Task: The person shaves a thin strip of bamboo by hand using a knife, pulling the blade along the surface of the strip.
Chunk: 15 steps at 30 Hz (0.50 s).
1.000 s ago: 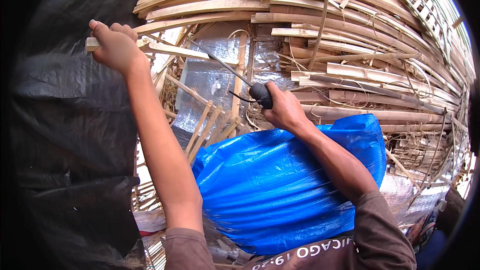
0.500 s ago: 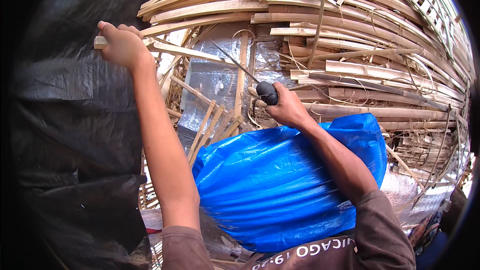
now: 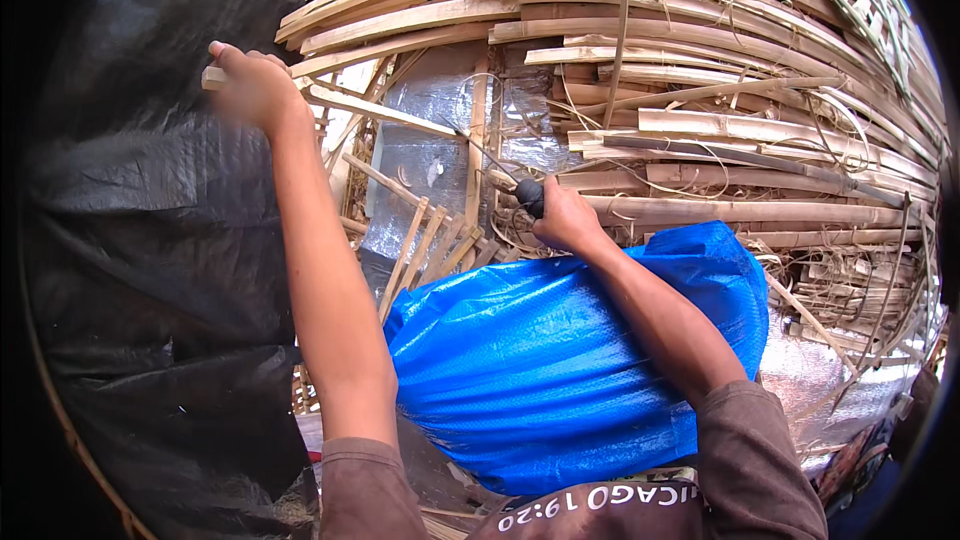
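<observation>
Background: stacked bamboo slats (image 3: 740, 123), right; black sheeting (image 3: 150, 250), left. One pale strip (image 3: 380, 112), crossing the left edge of silver sheeting (image 3: 408, 165); your left hand (image 3: 258, 90) clamps its left end. One knife (image 3: 530, 198), your right hand (image 3: 568, 218) closed on its handle, blade by the strip's right end, contact uncertain. Strip seemingly already split narrow; work left, cannot tell. Containers: none discernible.
</observation>
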Available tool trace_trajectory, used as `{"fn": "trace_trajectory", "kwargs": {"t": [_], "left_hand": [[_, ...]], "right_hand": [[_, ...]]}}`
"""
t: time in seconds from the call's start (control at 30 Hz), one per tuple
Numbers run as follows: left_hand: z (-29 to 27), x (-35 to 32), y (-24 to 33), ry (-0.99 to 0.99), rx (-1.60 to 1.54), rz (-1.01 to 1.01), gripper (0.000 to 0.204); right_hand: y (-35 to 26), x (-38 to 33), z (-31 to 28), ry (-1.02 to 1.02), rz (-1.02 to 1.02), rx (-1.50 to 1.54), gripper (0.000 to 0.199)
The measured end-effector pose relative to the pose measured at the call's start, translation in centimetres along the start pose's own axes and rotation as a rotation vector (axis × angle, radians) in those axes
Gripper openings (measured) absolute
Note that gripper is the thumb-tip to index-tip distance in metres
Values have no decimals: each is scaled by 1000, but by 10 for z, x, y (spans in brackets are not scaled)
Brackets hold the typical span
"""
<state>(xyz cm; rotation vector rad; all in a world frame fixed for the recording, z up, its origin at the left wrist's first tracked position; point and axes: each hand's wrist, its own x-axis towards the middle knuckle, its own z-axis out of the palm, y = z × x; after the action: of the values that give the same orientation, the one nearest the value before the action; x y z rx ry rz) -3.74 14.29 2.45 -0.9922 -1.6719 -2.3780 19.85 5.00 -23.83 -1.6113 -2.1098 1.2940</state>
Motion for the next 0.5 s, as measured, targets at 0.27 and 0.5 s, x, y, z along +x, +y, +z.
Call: {"fn": "trace_trajectory", "kwargs": {"t": [0.27,0.5], "left_hand": [[-41,10,4,84,-18,-40,34],[-19,8,51,-11,-84,-30,43]], "right_hand": [[16,9,3,16,-62,11,42],[0,-11,-21,90,-115,32,42]]}}
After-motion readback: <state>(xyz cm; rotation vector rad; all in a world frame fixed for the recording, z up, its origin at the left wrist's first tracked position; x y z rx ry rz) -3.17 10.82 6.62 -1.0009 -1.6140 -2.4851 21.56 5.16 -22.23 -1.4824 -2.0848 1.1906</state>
